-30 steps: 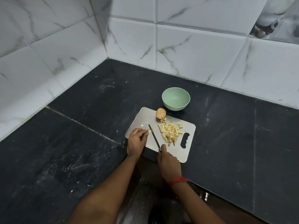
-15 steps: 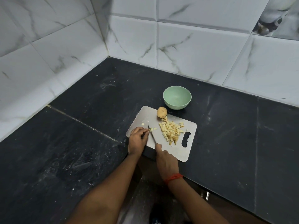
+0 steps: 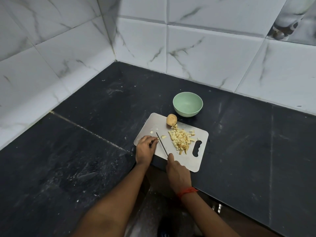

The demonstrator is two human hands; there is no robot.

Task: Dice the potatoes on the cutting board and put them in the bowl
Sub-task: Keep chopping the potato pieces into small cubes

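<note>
Steel-grey cutting board [image 3: 188, 161] carries the diced potato pile [image 3: 181, 140], pale yellow cubes heaped right of the knife [image 3: 161, 144] and apart from both hands. A whole unpeeled potato [image 3: 171, 119] sits at the far edge beside the green bowl [image 3: 186, 112]. The right hand [image 3: 177, 173] grips the knife handle and the left hand [image 3: 145, 150] curls its fingertips against the blade, anything under them hidden; a cut piece [image 3: 163, 137] now lies just right of the blade, where a second ago none lay.
</note>
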